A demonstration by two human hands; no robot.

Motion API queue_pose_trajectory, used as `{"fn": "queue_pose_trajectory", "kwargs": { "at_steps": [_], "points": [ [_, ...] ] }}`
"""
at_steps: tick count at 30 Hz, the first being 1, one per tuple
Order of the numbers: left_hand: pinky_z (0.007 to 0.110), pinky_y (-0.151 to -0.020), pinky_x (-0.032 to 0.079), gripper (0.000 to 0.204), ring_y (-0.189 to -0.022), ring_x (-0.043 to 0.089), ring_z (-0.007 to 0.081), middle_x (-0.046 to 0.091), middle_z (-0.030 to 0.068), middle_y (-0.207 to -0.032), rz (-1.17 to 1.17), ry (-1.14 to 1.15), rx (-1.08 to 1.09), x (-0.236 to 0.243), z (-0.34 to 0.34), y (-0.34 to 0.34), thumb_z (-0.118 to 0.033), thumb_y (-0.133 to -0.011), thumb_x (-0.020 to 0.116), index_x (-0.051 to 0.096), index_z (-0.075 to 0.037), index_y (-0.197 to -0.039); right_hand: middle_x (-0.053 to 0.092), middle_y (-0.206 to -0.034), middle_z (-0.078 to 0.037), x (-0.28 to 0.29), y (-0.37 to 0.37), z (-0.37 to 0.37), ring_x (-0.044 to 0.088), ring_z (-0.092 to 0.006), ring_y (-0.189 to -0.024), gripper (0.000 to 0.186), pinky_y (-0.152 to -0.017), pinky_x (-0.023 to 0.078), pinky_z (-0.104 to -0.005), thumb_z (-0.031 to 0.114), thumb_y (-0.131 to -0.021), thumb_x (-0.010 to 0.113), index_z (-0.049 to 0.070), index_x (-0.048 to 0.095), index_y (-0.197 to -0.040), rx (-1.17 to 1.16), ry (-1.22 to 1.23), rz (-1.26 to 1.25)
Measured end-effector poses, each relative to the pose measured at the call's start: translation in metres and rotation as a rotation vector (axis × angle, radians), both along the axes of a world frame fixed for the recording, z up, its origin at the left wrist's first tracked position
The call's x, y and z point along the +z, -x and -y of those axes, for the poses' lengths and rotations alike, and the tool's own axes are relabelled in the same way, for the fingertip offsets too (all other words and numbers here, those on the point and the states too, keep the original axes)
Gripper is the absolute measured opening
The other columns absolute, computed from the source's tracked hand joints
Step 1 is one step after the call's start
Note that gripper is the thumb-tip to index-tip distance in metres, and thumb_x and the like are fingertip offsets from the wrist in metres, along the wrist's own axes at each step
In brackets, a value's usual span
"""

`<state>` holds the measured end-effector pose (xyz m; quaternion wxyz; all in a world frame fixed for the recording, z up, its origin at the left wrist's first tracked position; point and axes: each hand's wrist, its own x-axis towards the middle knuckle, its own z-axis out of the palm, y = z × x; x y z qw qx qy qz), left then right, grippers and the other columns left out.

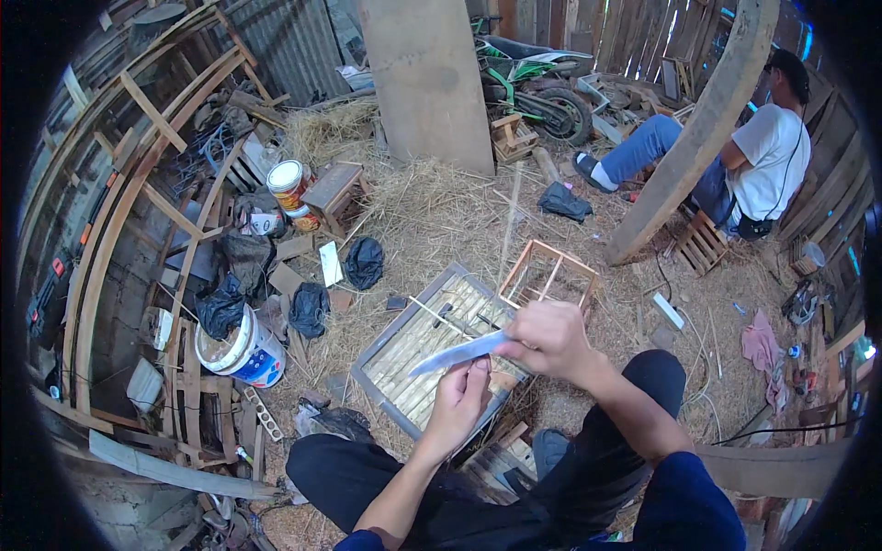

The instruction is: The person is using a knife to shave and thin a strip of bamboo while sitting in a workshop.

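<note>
My right hand (556,342) is closed round the handle of a knife (459,352). Its broad grey blade points left across the front of me, just above my left hand (462,395). The fingers and thumb of that left hand are pinched together under the blade; what they hold, if anything, I cannot make out. Below both hands stands a low table (377,354) with a grey frame and a top of pale slats. A thin stick (435,313) and small dark tools lie on it.
Beyond the table stands an open wooden frame box (588,274). A white bucket (241,354) and black plastic bags (365,264) are on the left. At right, a person (772,147) sits behind a slanting wooden post (698,138). Straw covers the floor; a green motorbike (537,87) is at the back.
</note>
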<state>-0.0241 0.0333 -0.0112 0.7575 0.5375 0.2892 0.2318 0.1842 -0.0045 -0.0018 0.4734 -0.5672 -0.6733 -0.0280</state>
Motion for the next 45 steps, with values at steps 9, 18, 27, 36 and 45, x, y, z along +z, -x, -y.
{"fn": "queue_pose_trajectory", "kwargs": {
  "at_steps": [9,18,27,36,45],
  "points": [
    [0.021,-0.043,0.023,0.025,-0.051,0.029,0.0014,0.034,-0.0074,-0.066,-0.046,-0.149,0.0,-0.008,-0.004,0.001,-0.03,-0.109,0.044,0.049,-0.01,-0.093,0.057,-0.065,-0.008,0.009,-0.003,0.006,0.058,-0.0266,-0.058,0.031,-0.052,0.043,-0.0383,0.036,-0.083,0.076,0.008,0.063,-0.075,-0.141,0.026,0.07],
    [0.021,-0.041,0.02,0.028,-0.047,0.026,0.002,0.035,-0.008,-0.064,0.013,0.107,0.136,0.002,-0.013,-0.005,-0.035,-0.108,0.043,0.051,-0.009,-0.113,0.057,-0.062,-0.007,0.006,-0.013,0.003,0.061,-0.0244,-0.056,0.031,-0.051,0.045,-0.0358,0.038,-0.086,0.073,0.01,0.062,-0.08,-0.223,0.165,0.026],
    [0.021,-0.045,0.023,0.015,-0.052,0.029,0.0035,0.037,-0.005,-0.07,0.118,0.21,0.212,0.002,-0.02,-0.004,-0.025,-0.107,0.043,0.048,-0.011,-0.108,0.064,-0.073,-0.009,-0.002,0.005,0.0,0.064,-0.0295,-0.065,0.025,-0.058,0.048,-0.0397,0.033,-0.092,0.067,0.01,0.063,-0.1,-0.207,0.256,-0.025],
    [0.022,-0.043,0.02,0.023,-0.051,0.027,0.0037,0.032,-0.0056,-0.068,0.155,0.172,0.213,-0.001,-0.02,-0.004,-0.033,-0.108,0.044,0.05,-0.011,-0.108,0.064,-0.078,-0.011,-0.018,0.023,0.002,0.066,-0.0297,-0.071,0.04,-0.063,0.05,-0.0407,0.035,-0.097,0.063,0.006,0.052,-0.122,-0.092,0.124,0.031],
    [0.021,-0.045,0.021,0.031,-0.052,0.028,0.0026,0.035,-0.0055,-0.071,0.077,0.06,0.103,0.009,-0.019,0.001,-0.034,-0.108,0.045,0.052,-0.007,-0.12,0.068,-0.087,-0.012,-0.006,0.006,-0.002,0.066,-0.0301,-0.072,0.052,-0.063,0.05,-0.0405,0.033,-0.092,0.068,0.006,0.049,-0.132,-0.163,-0.012,0.112]
  ]
}}
